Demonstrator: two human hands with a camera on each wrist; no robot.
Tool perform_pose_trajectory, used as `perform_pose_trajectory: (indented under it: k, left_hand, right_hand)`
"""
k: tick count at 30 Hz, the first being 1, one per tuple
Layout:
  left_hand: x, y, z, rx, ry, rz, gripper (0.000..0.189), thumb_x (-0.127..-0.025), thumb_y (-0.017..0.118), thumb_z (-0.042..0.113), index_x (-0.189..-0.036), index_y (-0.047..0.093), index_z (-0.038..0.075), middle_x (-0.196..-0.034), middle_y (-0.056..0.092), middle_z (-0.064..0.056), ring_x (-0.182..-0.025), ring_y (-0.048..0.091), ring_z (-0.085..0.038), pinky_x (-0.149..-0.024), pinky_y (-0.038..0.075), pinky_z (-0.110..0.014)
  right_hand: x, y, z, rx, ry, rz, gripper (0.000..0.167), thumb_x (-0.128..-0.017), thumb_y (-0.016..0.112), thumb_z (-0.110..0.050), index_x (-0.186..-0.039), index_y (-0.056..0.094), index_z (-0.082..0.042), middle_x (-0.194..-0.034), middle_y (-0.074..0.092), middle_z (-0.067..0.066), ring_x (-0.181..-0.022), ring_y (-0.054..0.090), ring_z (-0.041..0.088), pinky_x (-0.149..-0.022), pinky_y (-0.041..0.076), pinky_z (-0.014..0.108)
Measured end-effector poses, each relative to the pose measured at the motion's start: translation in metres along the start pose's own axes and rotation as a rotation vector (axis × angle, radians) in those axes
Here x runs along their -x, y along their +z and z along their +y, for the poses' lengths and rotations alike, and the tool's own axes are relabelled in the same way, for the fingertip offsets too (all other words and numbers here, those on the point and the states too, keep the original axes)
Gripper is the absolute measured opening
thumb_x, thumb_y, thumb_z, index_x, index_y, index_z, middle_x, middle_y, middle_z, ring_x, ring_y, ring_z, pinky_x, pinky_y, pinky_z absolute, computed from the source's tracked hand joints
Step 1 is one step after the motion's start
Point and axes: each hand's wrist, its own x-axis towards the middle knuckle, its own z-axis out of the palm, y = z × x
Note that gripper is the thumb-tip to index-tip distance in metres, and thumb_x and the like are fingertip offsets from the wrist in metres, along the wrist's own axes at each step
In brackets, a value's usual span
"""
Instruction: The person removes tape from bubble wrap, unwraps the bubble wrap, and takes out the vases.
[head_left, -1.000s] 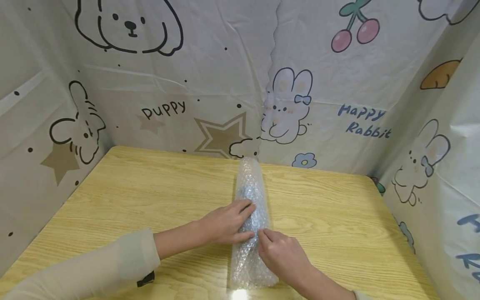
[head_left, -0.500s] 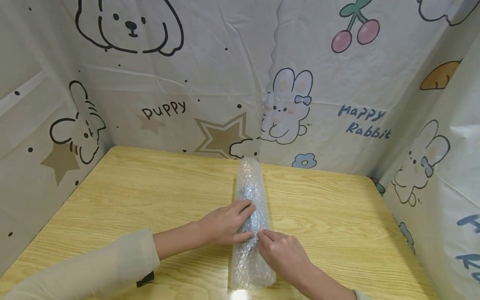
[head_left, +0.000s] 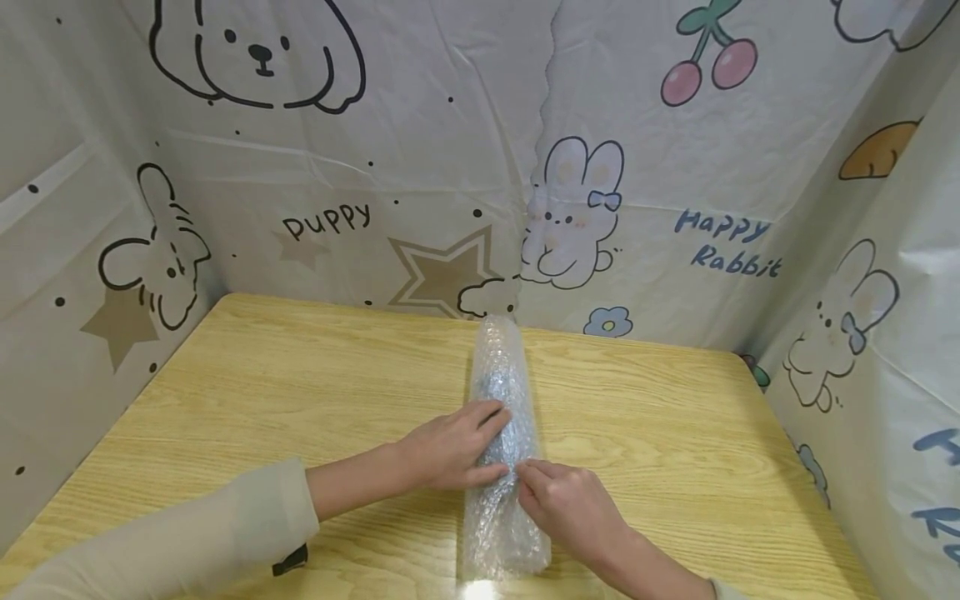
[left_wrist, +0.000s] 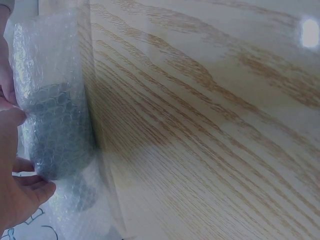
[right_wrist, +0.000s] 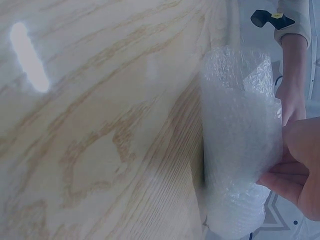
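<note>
Head view: left hand (head_left: pixel 450 450) flat on bubble-wrap roll (head_left: pixel 501 392), right hand (head_left: pixel 570 504) pinching it; table (head_left: pixel 300 392) under

A roll of clear bubble wrap (head_left: pixel 501 442) lies flat on the table, its long axis running from 12 o'clock to 6 o'clock. A dark, bluish object shows through the layers around its middle; what it is cannot be told. The near end at 6 o'clock is looser and flatter, the far end rounded.
</note>
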Motion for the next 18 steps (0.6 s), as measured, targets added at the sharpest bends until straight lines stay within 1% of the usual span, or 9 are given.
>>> perform_pose_trajectory:
  k: [7, 11, 18]
  left_hand:
    - [0.0019, 0.0015, -0.0019, 0.008, 0.015, 0.018, 0.069, -0.097, 0.060, 0.046, -0.139, 0.048, -0.008, -0.136, 0.053, -0.023, -0.124, 0.054, -0.031, -0.099, 0.050, -0.032]
    - [0.0023, 0.0017, -0.0024, 0.001, 0.018, 0.026, 0.070, -0.097, 0.061, 0.047, -0.139, 0.048, -0.008, -0.135, 0.053, -0.022, -0.124, 0.054, -0.030, -0.099, 0.050, -0.032]
    - [0.0022, 0.0013, -0.0019, 0.004, 0.017, 0.013, 0.071, -0.098, 0.060, 0.047, -0.140, 0.047, -0.009, -0.136, 0.052, -0.023, -0.124, 0.054, -0.031, -0.101, 0.049, -0.032]
  right_hand:
    - [-0.0001, -0.0010, 0.0009, -0.077, 0.040, 0.008, 0.023, -0.069, 0.077, 0.007, -0.090, 0.076, 0.001, -0.087, 0.075, 0.009, -0.071, 0.073, 0.016, -0.060, 0.055, 0.013]
    - [-0.0006, -0.0015, 0.0014, -0.079, 0.040, 0.017, 0.022, -0.068, 0.076, 0.007, -0.089, 0.075, 0.000, -0.086, 0.075, 0.008, -0.070, 0.073, 0.016, -0.060, 0.055, 0.013]
    - [0.0021, -0.0009, 0.0029, -0.080, 0.059, 0.051, 0.020, -0.068, 0.075, 0.006, -0.086, 0.074, -0.002, -0.084, 0.075, 0.006, -0.067, 0.072, 0.014, -0.057, 0.054, 0.013]
